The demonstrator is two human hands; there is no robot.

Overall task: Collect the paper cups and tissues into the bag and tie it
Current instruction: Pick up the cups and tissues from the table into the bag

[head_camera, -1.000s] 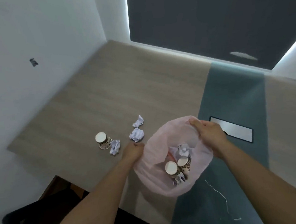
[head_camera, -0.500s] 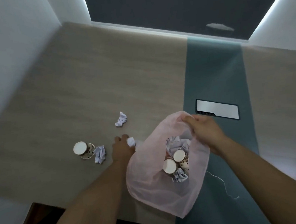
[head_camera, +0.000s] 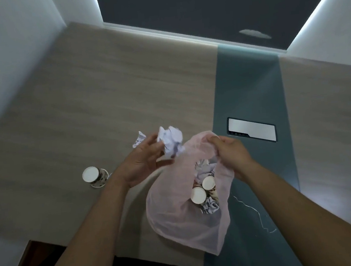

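Newly raised off the table (head_camera: 122,84), your left hand (head_camera: 145,159) is curling its fingers round the light, soft crumpled tissue (head_camera: 170,142) just left of the pink bag (head_camera: 174,218), whose flimsy rim your right hand (head_camera: 230,151) is pinching.

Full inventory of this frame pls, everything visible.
bag: one, translucent pink, table's near edge
cups in bag: two, white, patterned
loose cup: one, same pattern, table, left of bag
tissues in bag: at least two, white
held tissue: one, white, by bag's rim
loose tissue: one, white, beyond left hand
table: one, wood-tone, teal strip
panel: one, silver, in strip
thread: one, white, on strip
left hand: holds tissue
right hand: grips bag's rim
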